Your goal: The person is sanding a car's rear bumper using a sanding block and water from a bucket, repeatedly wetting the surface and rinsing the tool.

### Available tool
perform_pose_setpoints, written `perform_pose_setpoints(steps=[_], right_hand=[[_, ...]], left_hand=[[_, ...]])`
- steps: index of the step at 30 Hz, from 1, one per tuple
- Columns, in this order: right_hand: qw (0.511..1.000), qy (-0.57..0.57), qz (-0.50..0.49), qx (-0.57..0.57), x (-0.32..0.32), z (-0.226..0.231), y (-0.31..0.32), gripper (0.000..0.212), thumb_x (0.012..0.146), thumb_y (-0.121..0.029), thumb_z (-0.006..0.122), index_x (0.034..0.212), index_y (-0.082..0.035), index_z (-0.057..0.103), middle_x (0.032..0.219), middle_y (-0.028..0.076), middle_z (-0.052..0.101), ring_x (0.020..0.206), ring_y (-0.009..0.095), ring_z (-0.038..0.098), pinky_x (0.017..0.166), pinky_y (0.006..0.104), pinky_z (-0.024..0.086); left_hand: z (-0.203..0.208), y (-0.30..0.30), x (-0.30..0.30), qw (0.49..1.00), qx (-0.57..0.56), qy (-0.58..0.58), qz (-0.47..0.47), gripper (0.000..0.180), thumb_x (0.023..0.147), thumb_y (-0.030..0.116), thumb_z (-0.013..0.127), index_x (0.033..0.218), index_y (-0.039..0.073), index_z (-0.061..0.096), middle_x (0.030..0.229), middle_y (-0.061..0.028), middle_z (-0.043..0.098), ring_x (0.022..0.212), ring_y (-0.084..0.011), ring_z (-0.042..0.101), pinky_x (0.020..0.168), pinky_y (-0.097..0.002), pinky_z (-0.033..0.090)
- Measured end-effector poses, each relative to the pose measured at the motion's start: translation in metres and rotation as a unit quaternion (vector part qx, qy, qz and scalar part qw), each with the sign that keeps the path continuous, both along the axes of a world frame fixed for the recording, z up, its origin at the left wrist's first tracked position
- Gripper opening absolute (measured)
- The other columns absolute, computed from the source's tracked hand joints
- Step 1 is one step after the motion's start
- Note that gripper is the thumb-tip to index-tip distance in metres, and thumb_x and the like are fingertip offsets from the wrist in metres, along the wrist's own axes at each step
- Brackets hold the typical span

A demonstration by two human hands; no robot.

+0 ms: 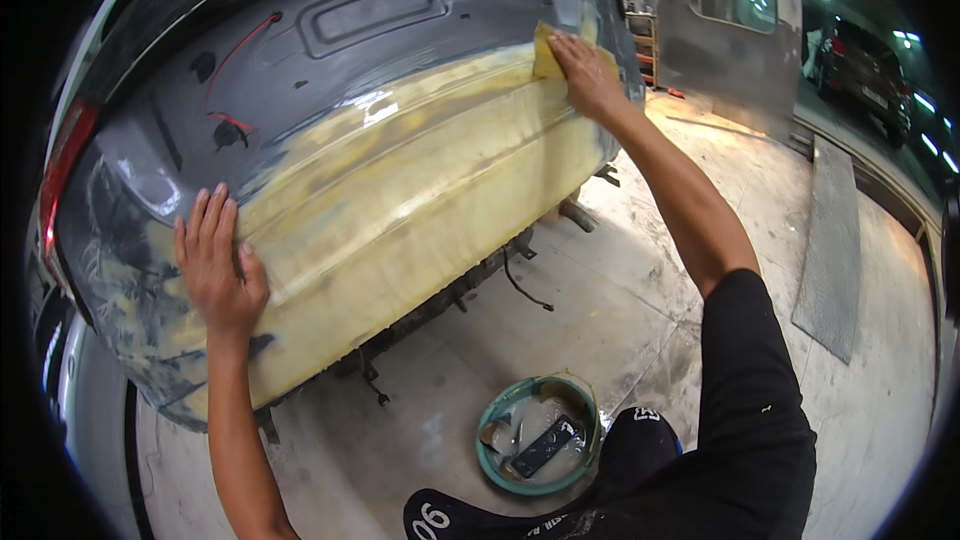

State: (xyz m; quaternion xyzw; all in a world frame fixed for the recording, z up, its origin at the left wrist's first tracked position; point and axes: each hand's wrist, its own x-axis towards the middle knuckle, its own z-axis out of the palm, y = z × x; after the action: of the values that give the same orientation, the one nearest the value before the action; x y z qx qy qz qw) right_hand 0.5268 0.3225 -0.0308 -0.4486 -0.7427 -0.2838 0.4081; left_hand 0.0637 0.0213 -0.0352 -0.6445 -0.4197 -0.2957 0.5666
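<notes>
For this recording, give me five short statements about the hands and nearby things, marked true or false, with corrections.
1. The right hand presses a yellow sheet against the car panel. True.
2. Both hands press on that sheet. False: the left hand is on the panel, well away from it.
3. A round green tub stands on the floor. True.
4. The tub is empty. False: a dark, flat thing lies in it.
5. A red wire shows against the panel's grey part. True.

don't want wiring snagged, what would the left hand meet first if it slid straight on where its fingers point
Sliding up the grey and yellowish car panel, the left hand would probably first meet the small black patch, perhaps a fitting, by the thin red wire; depth is unclear.
</notes>
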Motion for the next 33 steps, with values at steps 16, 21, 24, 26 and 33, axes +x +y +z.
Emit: perform_pose_setpoints(steps=[16, 21, 24, 26, 33], right_hand=[[0.992, -0.024, 0.124, -0.004, -0.024, -0.007, -0.05, 0.063, 0.09, 0.006, 0.044, 0.151, -0.01, 0.041, 0.157, 0.01, 0.04, 0.148, 0.034, 0.031, 0.121, 0.0508, 0.024], [0.969, -0.054, 0.231, 0.074, -0.144, -0.01, -0.113, 0.055, 0.093, 0.0, 0.043, 0.149, -0.007, 0.043, 0.155, 0.014, 0.042, 0.147, 0.035, 0.034, 0.12, 0.0514, 0.026], [0.951, -0.073, 0.288, 0.08, -0.207, -0.006, -0.154, 0.052, 0.095, -0.002, 0.043, 0.147, -0.007, 0.045, 0.155, 0.013, 0.042, 0.146, 0.035, 0.035, 0.12, 0.0524, 0.025], [0.955, -0.078, 0.276, 0.07, -0.211, -0.005, -0.156, 0.051, 0.096, -0.003, 0.043, 0.146, -0.007, 0.046, 0.156, 0.012, 0.042, 0.146, 0.035, 0.035, 0.12, 0.0527, 0.025], [0.956, -0.071, 0.272, 0.086, -0.233, -0.005, -0.174, 0.048, 0.097, -0.007, 0.042, 0.145, -0.005, 0.046, 0.154, 0.014, 0.044, 0.144, 0.039, 0.037, 0.118, 0.0529, 0.028]], left_hand=[[-0.001, 0.002, 0.005, 1.0, 0.003, -0.018, -0.005, 0.052, 0.08, 0.004, 0.053, 0.132, 0.005, 0.059, 0.142, -0.0093, 0.058, 0.138, -0.0274, 0.048, 0.12, -0.0476, 0.026], [-0.004, 0.005, 0.002, 1.0, -0.001, -0.028, -0.003, 0.052, 0.08, 0.004, 0.054, 0.132, 0.005, 0.059, 0.143, -0.0085, 0.057, 0.14, -0.0263, 0.047, 0.12, -0.0466, 0.026], [-0.004, 0.001, -0.007, 1.0, -0.005, -0.029, -0.006, 0.051, 0.08, 0.004, 0.056, 0.132, 0.006, 0.058, 0.143, -0.0077, 0.056, 0.14, -0.0264, 0.046, 0.119, -0.0464, 0.028], [-0.005, 0.0, -0.01, 1.0, -0.005, -0.026, -0.012, 0.052, 0.08, 0.004, 0.057, 0.132, 0.006, 0.058, 0.143, -0.0076, 0.056, 0.139, -0.0266, 0.047, 0.119, -0.0466, 0.028], [-0.006, 0.003, -0.004, 0.999, 0.012, -0.035, -0.034, 0.05, 0.079, 0.005, 0.059, 0.128, 0.006, 0.061, 0.141, -0.0062, 0.058, 0.136, -0.0257, 0.049, 0.119, -0.0474, 0.03]])
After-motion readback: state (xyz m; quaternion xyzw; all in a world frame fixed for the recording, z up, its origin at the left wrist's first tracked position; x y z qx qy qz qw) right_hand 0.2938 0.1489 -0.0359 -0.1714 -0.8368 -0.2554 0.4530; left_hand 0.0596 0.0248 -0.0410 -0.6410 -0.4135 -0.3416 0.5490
